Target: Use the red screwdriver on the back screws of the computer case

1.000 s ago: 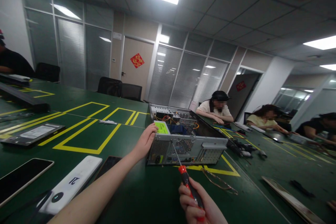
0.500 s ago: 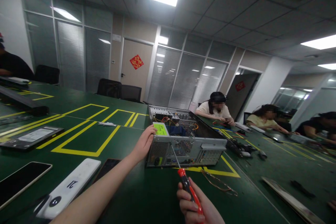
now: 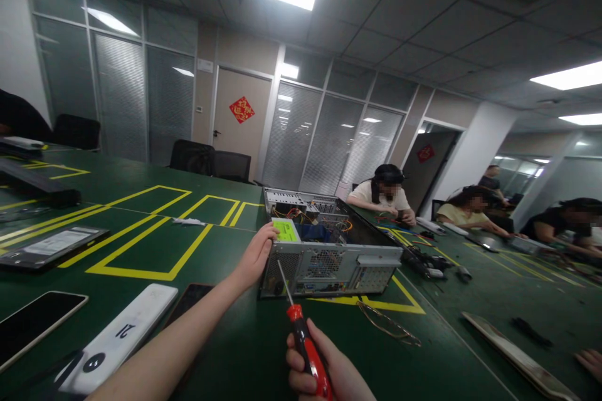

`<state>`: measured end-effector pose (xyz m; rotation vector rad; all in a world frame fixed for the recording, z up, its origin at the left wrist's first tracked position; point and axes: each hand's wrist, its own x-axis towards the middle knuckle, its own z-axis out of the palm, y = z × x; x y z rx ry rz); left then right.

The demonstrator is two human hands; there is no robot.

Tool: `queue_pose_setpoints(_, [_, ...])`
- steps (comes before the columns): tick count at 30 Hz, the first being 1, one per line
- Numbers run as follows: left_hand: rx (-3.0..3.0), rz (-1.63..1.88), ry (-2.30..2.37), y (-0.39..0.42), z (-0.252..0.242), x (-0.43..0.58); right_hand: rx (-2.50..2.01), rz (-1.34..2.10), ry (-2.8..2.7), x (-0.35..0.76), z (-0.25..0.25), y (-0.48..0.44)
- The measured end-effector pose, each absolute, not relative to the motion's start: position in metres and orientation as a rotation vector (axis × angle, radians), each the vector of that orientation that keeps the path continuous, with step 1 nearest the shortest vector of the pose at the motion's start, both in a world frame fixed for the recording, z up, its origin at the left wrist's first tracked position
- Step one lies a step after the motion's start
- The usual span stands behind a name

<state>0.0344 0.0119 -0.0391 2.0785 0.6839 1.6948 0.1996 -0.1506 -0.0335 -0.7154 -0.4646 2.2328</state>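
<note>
Left hand [image 3: 256, 257] is curled over the corner of the open computer case [image 3: 329, 260] on the green table [image 3: 263, 341], probably so it's kept steady, while the screwdriver [image 3: 305, 341] is gripped tight in the right hand [image 3: 345, 379], tip aimed at its back.

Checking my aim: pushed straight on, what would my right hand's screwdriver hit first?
The screwdriver probably meets the computer case's rear panel, at the vent grille beside your left hand; depth unclear.
</note>
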Motion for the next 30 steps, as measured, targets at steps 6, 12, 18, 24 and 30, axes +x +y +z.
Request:
queue_pose_setpoints(6, [2.070, 1.705, 0.675, 0.0119, -0.0381, 0.0363, -0.722, 2.231, -0.425, 0.2038, -0.0338, -0.1474])
queue_pose_setpoints(12, [2.064, 1.707, 0.670, 0.0125, -0.0383, 0.0367, -0.698, 2.249, -0.468, 0.2022, -0.0325, -0.1491])
queue_pose_setpoints(18, [2.075, 1.703, 0.670, 0.0113, -0.0373, 0.0359, -0.742, 2.192, -0.380, 0.2005, -0.0286, -0.1455])
queue_pose_setpoints(24, [2.062, 1.699, 0.680, 0.0110, -0.0376, 0.0360, -0.734, 2.206, -0.442, 0.2038, -0.0313, -0.1477])
queue_pose_setpoints(30, [2.049, 1.705, 0.677, 0.0095, -0.0359, 0.0359, -0.759, 2.213, -0.424, 0.2029, -0.0352, -0.1462])
